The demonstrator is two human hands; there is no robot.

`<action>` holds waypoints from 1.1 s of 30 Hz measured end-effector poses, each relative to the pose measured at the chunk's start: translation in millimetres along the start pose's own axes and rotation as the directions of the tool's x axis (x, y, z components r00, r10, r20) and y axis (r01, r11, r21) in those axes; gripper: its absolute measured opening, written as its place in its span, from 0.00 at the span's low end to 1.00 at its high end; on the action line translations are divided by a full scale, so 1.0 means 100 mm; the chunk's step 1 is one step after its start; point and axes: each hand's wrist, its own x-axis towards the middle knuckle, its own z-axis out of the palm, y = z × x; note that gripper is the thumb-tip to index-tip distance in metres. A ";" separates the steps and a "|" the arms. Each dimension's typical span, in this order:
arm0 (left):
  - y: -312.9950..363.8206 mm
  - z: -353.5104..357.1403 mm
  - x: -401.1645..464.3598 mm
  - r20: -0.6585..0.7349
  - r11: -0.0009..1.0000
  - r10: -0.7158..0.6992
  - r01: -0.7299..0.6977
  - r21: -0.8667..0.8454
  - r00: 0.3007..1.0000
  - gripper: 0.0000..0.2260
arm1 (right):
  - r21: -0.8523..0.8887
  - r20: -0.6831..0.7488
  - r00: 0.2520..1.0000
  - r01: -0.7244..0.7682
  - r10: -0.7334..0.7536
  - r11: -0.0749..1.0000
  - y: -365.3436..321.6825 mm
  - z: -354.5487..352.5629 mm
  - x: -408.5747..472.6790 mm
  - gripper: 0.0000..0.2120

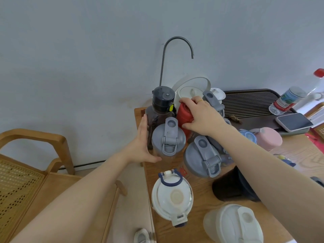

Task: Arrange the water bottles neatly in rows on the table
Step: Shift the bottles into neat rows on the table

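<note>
Several water bottles stand on the wooden table [198,204]. My right hand [201,116] grips the top of a red bottle [183,116] in the back row. My left hand [144,142] lies flat, fingers straight, against the left side of a grey-lidded bottle [168,135] and a dark brown bottle with a black cap [160,104]. Another grey-lidded bottle [202,156] stands to the right. A white-lidded bottle with a blue loop [172,195] and a frosted white bottle [235,223] stand nearer me. A black cup [229,186] is partly hidden by my right forearm.
A white kettle [189,92] and a curved tap [177,48] stand at the back by the wall. A dark slatted tray [252,104] holds a phone [293,122] and a lying plastic bottle [287,100]. A pink bottle [268,138] stands right. A wooden chair [35,165] is left.
</note>
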 end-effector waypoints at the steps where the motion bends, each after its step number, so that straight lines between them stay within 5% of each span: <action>1: 0.01 -0.01 0.00 0.012 1.000 0.005 -0.005 0.004 1.000 0.63 | 0.001 -0.014 1.000 -0.004 0.004 1.000 -0.01 0.02 -0.01 0.36; 6: 0.18 -0.08 -0.10 -0.027 0.998 0.045 -0.044 0.048 0.999 0.62 | -0.142 -0.047 0.998 0.023 -0.030 0.990 0.05 0.05 -0.09 0.38; 10: 0.59 -0.27 -0.23 -0.151 0.940 0.188 -0.133 0.314 0.970 0.54 | 0.197 -0.238 0.958 0.206 -0.157 0.958 0.20 -0.26 -0.41 0.31; 14: 0.93 -0.41 -0.09 0.088 0.626 0.472 -0.403 0.668 0.877 0.38 | 0.042 0.122 0.910 0.395 -0.397 0.918 0.32 -0.29 -0.79 0.38; 16: 1.06 -0.36 -0.04 0.259 0.535 0.367 -0.431 0.727 0.893 0.37 | -0.079 0.310 0.851 0.466 -0.423 0.881 0.36 -0.15 -0.88 0.47; 18: 1.15 -0.27 -0.02 0.321 0.484 0.195 -0.376 0.790 0.927 0.40 | -0.167 0.345 0.826 0.521 -0.445 0.837 0.41 -0.03 -0.91 0.53; 23: 1.20 -0.15 -0.07 0.286 0.471 0.059 -0.279 0.837 0.957 0.40 | -0.310 0.219 0.848 0.530 -0.483 0.790 0.39 0.14 -0.92 0.52; 33: 1.24 -0.10 -0.25 0.057 0.558 0.104 -0.106 0.823 0.993 0.30 | -0.202 0.104 0.890 0.457 -0.445 0.867 0.33 0.21 -0.82 0.47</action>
